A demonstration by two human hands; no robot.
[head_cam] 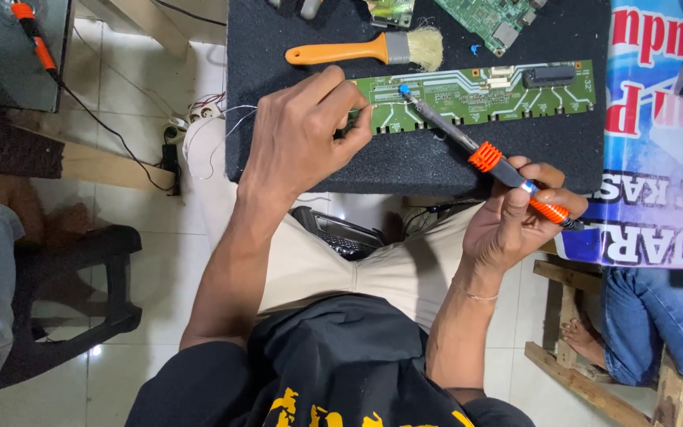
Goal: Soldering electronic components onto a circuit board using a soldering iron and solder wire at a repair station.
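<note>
A long green circuit board (507,96) lies on a dark foam mat (436,162). My left hand (302,134) rests at the board's left end, fingers pinched on a thin strand of solder wire (227,119) that trails off to the left. My right hand (515,217) grips an orange and grey soldering iron (484,154) like a pen. Its tip touches the board near a small blue part (403,90), just right of my left fingers.
An orange-handled brush (373,49) lies behind the board, with another green board (492,17) beyond it. A second soldering iron (33,35) rests at far left. A blue printed banner (658,134) covers the right. Another person's jeans-clad leg (658,324) is at the lower right.
</note>
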